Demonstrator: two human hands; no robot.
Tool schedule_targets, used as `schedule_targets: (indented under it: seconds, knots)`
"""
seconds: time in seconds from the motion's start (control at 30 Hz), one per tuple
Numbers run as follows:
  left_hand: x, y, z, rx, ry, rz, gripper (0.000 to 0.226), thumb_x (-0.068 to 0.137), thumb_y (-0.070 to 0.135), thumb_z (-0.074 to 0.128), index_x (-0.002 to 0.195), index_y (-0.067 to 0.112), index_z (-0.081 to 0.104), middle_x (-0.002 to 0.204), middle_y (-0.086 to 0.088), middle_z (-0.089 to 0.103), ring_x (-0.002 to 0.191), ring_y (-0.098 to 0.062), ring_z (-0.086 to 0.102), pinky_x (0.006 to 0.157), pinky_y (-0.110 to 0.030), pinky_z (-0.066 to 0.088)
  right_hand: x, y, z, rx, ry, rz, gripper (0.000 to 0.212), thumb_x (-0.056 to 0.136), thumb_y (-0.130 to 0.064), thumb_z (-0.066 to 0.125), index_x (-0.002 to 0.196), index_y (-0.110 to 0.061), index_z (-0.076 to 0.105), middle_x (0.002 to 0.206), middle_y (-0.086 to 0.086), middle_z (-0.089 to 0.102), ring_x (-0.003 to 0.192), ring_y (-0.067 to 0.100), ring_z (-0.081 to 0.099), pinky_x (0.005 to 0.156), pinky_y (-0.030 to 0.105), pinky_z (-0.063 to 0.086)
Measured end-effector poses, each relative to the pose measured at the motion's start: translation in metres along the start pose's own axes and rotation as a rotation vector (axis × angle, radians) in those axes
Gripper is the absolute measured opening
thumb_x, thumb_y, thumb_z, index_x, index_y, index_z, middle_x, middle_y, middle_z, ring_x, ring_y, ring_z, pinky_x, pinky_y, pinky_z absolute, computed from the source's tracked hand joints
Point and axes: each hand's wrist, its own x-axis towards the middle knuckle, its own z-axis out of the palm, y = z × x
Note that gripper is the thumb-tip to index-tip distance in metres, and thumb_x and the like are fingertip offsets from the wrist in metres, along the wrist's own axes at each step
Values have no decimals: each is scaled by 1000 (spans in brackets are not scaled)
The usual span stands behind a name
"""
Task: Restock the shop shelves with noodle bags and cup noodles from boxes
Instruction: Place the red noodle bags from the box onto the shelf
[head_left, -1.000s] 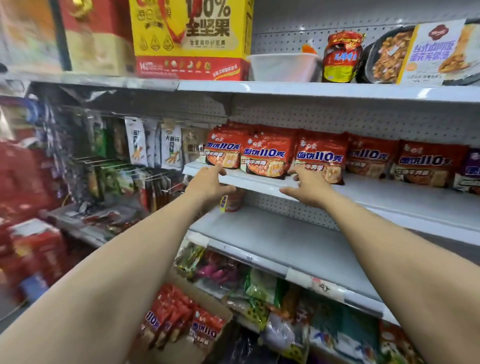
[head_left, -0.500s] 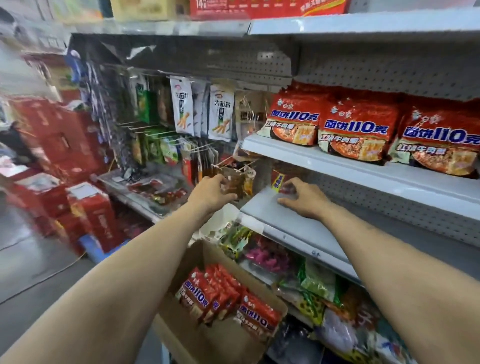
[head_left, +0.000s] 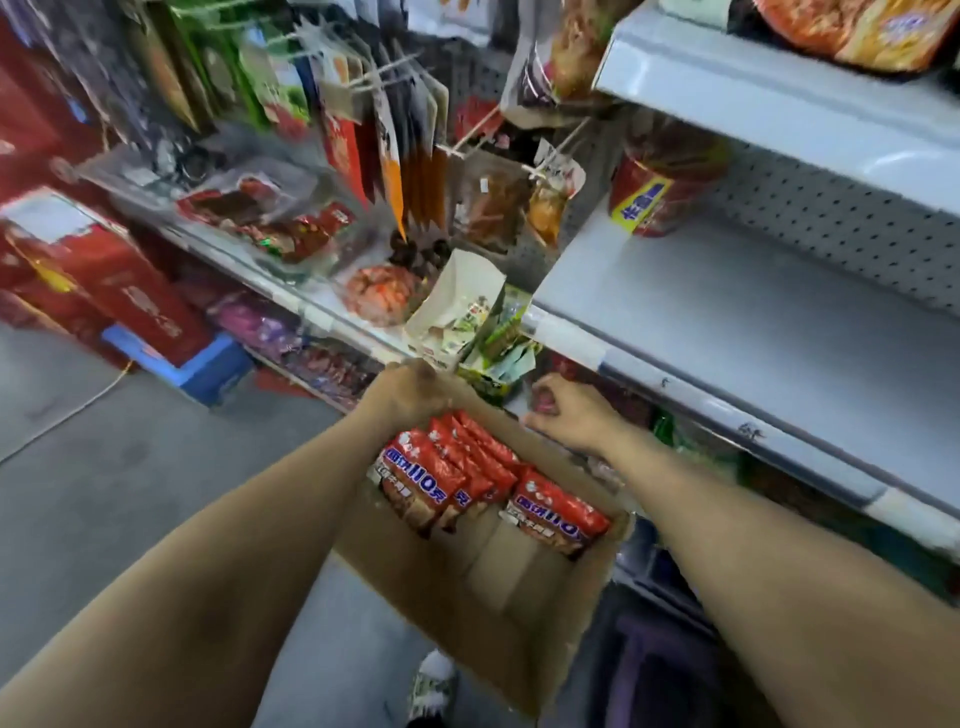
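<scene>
A person leans over an open cardboard box (head_left: 441, 597) standing on the shop floor (head_left: 130, 467) against the shelving, both bare forearms reaching down to it. Red noodle bags (head_left: 441, 478) stand in a row at the far end of the box, with one more red bag (head_left: 556, 514) lying flat just right of them; the near end shows bare cardboard. The left hand (head_left: 410, 395) sits at the box's far rim, directly above the bags, its fingers curled under and hidden, so whether they grasp anything cannot be told. The right hand (head_left: 566, 410) hovers at the box's far right corner, fingers bent inward toward the thumb; blur leaves it unclear whether they hold anything. Above and right of the box runs a grey metal shelf (head_left: 753, 322) with a single red cup (head_left: 654, 192) with a yellow label at its back. Snack packets (head_left: 395, 104) hang from pegs beyond the box, red cartons (head_left: 104, 280) are stacked far to its left, and a patterned shoe (head_left: 431, 686) shows at its near edge.
</scene>
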Motion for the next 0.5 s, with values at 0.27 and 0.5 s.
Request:
schedule_targets:
  seconds: [0.27,0.5]
  knots:
    - [39,-79,67,146,-191,-51,59,89,41,69,138,15,50,133,-12,60,128,-32,46,105,-32,30,31,59,113,106,-142,180,54,83,-43,77,127,-18,60,123,5,67,114,26,63,97,38,51]
    - [87,-110,104,300,-330,-21,63,81,54,70,135,25,53,138,-16,52,135,-37,36,113,-43,29,24,116,153,86,-127,392,54,84,-51,73,127,-21,57,123,6,66,110,28,64,91,36,49]
